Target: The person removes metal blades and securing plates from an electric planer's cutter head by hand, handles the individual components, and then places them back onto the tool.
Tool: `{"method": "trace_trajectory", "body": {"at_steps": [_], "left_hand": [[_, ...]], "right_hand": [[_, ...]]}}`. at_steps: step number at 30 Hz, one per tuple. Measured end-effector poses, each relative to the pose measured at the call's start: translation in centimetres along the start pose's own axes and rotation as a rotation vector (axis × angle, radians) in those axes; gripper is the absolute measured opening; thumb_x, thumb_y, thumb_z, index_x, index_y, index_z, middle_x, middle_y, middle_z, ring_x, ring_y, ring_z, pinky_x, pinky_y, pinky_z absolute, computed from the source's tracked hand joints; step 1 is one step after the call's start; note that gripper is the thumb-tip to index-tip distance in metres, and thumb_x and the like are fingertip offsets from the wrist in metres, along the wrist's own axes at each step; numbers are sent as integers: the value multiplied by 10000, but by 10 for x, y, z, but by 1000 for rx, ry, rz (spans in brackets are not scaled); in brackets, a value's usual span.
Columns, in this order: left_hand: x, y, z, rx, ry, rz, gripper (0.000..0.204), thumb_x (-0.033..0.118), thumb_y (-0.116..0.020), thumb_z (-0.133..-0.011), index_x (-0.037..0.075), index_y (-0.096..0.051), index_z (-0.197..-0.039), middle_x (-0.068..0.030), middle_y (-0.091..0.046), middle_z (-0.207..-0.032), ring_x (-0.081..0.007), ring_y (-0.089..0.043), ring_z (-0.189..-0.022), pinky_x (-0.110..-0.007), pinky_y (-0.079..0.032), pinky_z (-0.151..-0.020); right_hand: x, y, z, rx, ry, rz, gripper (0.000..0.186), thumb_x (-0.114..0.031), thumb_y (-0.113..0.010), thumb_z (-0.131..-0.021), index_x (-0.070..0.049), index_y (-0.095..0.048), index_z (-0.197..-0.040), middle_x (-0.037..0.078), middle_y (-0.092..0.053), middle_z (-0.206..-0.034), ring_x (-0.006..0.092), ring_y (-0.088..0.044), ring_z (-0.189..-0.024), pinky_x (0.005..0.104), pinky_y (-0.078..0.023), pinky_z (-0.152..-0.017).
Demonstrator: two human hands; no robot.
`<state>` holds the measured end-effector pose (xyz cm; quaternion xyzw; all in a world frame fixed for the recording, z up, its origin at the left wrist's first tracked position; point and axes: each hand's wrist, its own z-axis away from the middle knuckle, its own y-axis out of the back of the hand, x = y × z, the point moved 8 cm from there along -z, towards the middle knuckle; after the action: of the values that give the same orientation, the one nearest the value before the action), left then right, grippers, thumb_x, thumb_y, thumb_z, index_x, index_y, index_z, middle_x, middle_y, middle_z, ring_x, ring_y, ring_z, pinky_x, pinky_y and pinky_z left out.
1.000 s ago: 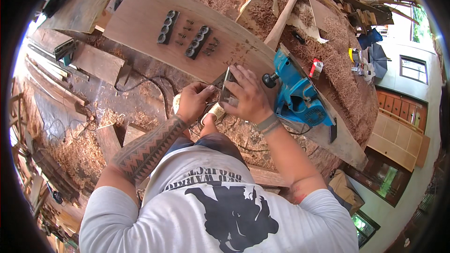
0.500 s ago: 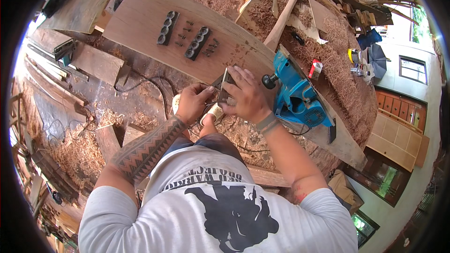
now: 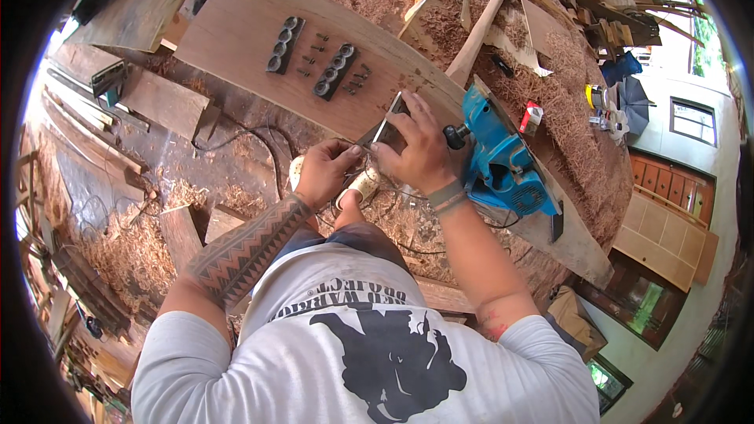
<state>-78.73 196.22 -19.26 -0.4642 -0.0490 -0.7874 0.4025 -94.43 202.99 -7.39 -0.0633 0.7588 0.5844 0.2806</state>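
Over the near edge of a long wooden board (image 3: 228,39), my hands meet. My left hand (image 3: 323,169) pinches a dark flat strip (image 3: 366,140) between thumb and fingers. My right hand (image 3: 416,145) is closed round a small flat plate with a bright, pale edge (image 3: 387,116), held tilted against the strip; its exact kind does not show. On the board lie two black bars with round metal pieces, one (image 3: 285,45) left and one (image 3: 335,71) nearer, with several small bolts (image 3: 317,48) beside them. A blue electric planer (image 3: 506,157) rests on its side right of my right hand.
An axe (image 3: 479,35) with a pale wooden handle lies beyond the board among wood shavings (image 3: 577,110). A small red-and-white box (image 3: 531,118) sits beyond the planer. Dark cable (image 3: 271,145) runs over the floor at left, near stacked planks (image 3: 169,106).
My right hand has turned and shifted slightly up and right, tilting the bright-edged plate over the strip. My left hand stays nearly in place.
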Motion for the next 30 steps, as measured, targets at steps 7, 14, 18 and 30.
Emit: {"method": "trace_trajectory", "body": {"at_steps": [7,14,18,30], "left_hand": [[0,-1,1,-12,10,27,230,176,-704,-1008,-50,-700,-1050,-63,-727,-905,-109,-659,-798,-263,-549,-735],[1,-1,1,1,24,24,226,176,-709,-1003,-48,-702,-1037,-61,-722,-890,-99,-635,-766,-256,-525,-704],[-4,0,0,-18,31,107,235,193,-693,-1011,-41,-710,-1022,-56,-721,-875,-97,-625,-760,-255,-514,-703],[-14,6,-4,-23,-20,61,238,189,-678,-1020,-41,-720,-1066,-65,-736,-913,-110,-647,-797,-266,-528,-741]], "right_hand": [[7,3,-12,46,-165,-108,439,-220,-870,-700,-12,-718,-1056,289,-501,-1467,462,-476,-1371,515,-402,-1154],[17,-2,-8,84,-229,-143,293,-179,-900,-699,-70,-763,-935,295,-478,-1504,452,-501,-1367,474,-411,-1151],[10,1,-8,107,-120,-118,241,-175,-908,-697,-95,-793,-893,322,-483,-1496,463,-490,-1376,472,-400,-1161],[5,0,-5,58,-55,-141,239,-205,-912,-695,-103,-793,-876,319,-479,-1498,480,-461,-1383,510,-380,-1168]]}}
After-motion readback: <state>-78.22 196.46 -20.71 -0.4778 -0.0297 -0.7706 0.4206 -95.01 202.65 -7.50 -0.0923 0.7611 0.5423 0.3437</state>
